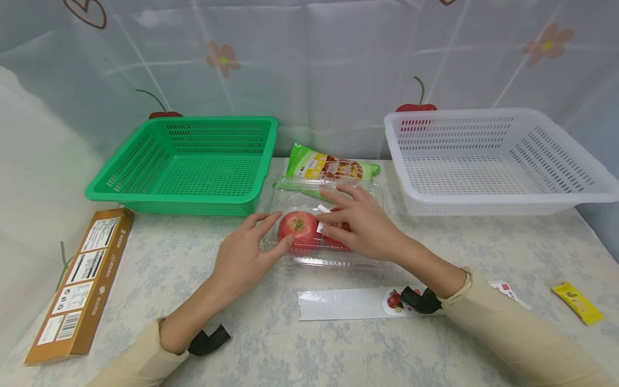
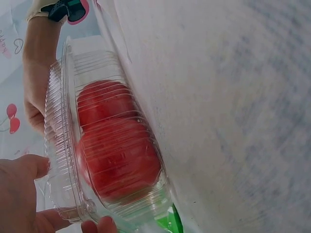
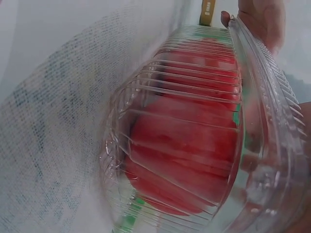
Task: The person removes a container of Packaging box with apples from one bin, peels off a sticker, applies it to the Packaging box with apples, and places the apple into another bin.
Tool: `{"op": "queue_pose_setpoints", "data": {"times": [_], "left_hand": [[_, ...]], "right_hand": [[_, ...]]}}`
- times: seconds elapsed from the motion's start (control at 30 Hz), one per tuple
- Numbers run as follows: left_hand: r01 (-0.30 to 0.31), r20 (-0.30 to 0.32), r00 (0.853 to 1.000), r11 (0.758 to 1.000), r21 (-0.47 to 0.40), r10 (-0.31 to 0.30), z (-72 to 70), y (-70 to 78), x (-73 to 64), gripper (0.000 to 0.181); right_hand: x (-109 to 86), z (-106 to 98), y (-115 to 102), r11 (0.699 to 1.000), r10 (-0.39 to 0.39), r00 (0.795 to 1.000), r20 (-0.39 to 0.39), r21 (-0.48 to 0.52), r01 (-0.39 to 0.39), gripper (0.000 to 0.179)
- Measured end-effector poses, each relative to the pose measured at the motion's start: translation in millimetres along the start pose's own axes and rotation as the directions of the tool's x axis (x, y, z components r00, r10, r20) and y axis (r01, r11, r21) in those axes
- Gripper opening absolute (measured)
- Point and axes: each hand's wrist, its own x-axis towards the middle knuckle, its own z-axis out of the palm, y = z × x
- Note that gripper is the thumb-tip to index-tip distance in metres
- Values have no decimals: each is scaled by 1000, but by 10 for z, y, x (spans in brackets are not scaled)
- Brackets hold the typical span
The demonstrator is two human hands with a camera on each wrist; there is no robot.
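Hands (image 1: 244, 255) (image 1: 365, 223) at clear box (image 1: 329, 262): lying flat, long axis left-right.

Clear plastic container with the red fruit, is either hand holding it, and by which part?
I can't tell whether it's gripped: the clear container sits on the table, the left hand at its left end, the right hand over its lid.

Two fruits (image 1: 300, 228) are sitting side by side in the container (image 1: 333, 262), my left hand (image 1: 244, 258) at its left end, my right hand (image 1: 360, 223) over its right half. A bag (image 1: 333, 165) is lying behind, between left basket (image 1: 184, 200) and right basket (image 1: 493, 205); a box (image 1: 82, 285) is lying far left, a strip (image 1: 343, 305) in front, a sachet (image 1: 578, 302) far right.
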Motion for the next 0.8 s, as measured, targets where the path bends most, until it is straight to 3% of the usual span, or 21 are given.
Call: {"op": "queue_pose_setpoints", "data": {"times": [0.33,0.8], "left_hand": [[-4,-6,1000,1000,-1,4,2,8,5,63],[11,6,1000,1000,-10,-11,-5,14,9,62]], "right_hand": [[-3,-50,18,997,-46,997,60,72,42,32],[-19,-93,33,995,-83,990,111,70,75,38]]}}
